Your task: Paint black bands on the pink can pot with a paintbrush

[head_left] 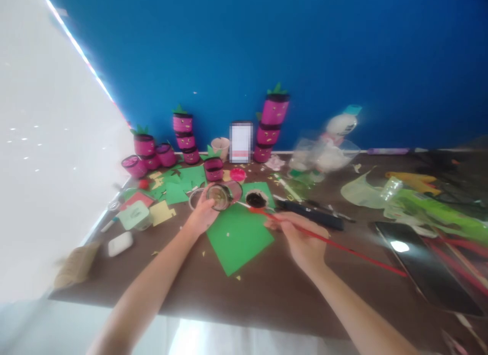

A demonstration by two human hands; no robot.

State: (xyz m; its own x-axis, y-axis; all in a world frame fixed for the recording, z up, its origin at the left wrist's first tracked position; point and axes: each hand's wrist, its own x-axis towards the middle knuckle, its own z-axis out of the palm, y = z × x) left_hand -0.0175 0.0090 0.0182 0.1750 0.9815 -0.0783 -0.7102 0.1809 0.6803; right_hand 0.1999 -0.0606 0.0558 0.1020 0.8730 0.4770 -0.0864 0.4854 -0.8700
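Note:
My left hand [205,215] is closed around a see-through cup [235,191] with a dark rim, tipped on its side with its mouth towards me. A long red paintbrush [354,253] is gripped in the fingers of my right hand [305,238]. Its pale front end lies near the cup's lower right side; whether it touches cannot be made out. Just behind the brush sits a small dish of black paint [257,198]. Below both hands a green paper sheet [238,238] lies on the brown table.
Stacked magenta cups with green tops [272,123] stand along the blue wall, near a propped screen [241,141]. A black phone [427,266] lies at right, beside green plastic wrapping [442,210]. Paper scraps [162,213] and a white case [120,243] are at left.

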